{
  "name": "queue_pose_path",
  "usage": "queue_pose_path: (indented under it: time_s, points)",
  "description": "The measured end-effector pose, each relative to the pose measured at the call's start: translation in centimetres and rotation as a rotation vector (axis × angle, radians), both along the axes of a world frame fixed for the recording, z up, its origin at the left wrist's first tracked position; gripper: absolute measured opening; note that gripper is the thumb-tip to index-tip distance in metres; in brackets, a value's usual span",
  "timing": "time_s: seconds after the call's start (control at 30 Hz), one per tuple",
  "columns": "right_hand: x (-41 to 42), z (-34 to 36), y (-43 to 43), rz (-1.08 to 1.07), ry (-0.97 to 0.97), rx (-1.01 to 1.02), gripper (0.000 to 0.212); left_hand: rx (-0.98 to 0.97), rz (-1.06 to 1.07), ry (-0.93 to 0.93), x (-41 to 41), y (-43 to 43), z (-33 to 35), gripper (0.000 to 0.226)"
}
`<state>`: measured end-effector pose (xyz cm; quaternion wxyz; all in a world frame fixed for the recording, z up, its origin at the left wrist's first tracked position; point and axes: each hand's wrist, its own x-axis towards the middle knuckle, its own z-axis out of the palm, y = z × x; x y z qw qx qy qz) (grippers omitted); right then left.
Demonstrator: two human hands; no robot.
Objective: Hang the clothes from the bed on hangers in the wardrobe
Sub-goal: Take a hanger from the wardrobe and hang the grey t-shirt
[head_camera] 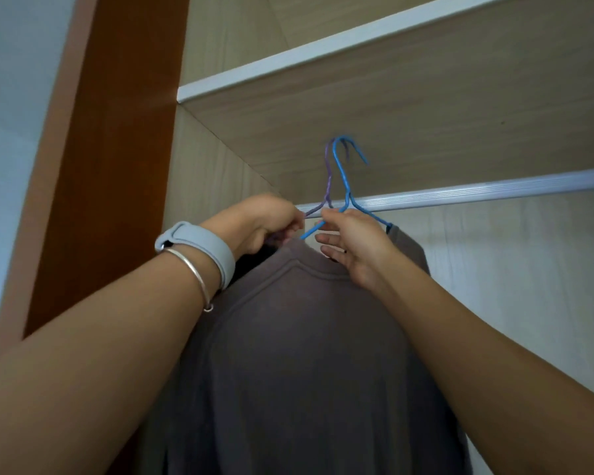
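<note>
Fingers of your left hand [261, 222] curl round the wire of the purple hanger [328, 180]. Thumb and forefinger of your right hand [355, 250] pinch the blue hanger [344, 180], and its other fingers [326, 240] spread loose. Below both hands hangs a grey-brown shirt [306, 354], the blue hanger's arm running into its shoulder. Both hooks rise above the wardrobe rail [477, 193], under the shelf [357, 39]. A watch [199, 245] and bangle [192, 272] circle your left wrist.
</note>
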<state>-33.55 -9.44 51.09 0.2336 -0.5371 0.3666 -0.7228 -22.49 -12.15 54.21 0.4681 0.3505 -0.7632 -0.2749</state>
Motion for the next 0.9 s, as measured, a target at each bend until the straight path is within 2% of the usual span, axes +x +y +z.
queue_pose_path:
  time_s: [0.1, 0.27, 0.33, 0.43, 0.53, 0.67, 0.83, 0.9]
  points:
    - [1.4, -2.3, 3.2, 0.021, 0.102, -0.041, 0.019, -0.042, 0.025, 0.04, 1.2, 3.6, -3.0, 0.033]
    - [3.5, -8.3, 8.2, 0.293, -0.053, 0.012, 0.022, 0.118, 0.057, 0.125, 4.6, 10.4, -9.9, 0.03]
    - [4.4, -11.1, 9.9, 0.342, -0.045, 0.04, 0.025, 0.162, 0.111, 0.171, 6.1, 13.5, -12.8, 0.027]
    - [6.3, -14.9, 12.7, 0.378, 0.034, 0.065, 0.03, 0.198, 0.238, 0.179, 8.6, 18.1, -16.9, 0.022]
    - [9.2, -18.0, 15.2, 0.505, 0.079, 0.135, 0.027, 0.234, 0.383, 0.178, 11.4, 22.4, -19.6, 0.02]
    - [15.3, -20.2, 17.7, 0.705, 0.037, 0.258, 0.027, 0.305, 0.597, 0.165, 16.4, 27.2, -21.9, 0.021]
    - [24.7, -22.0, 20.6, 0.942, 0.004, 0.294, 0.028, 0.306, 0.859, 0.113, 24.3, 32.3, -23.4, 0.022]
    - [28.7, -22.7, 21.8, 1.057, -0.02, 0.304, 0.029, 0.316, 0.946, 0.036, 27.8, 34.2, -24.0, 0.021]
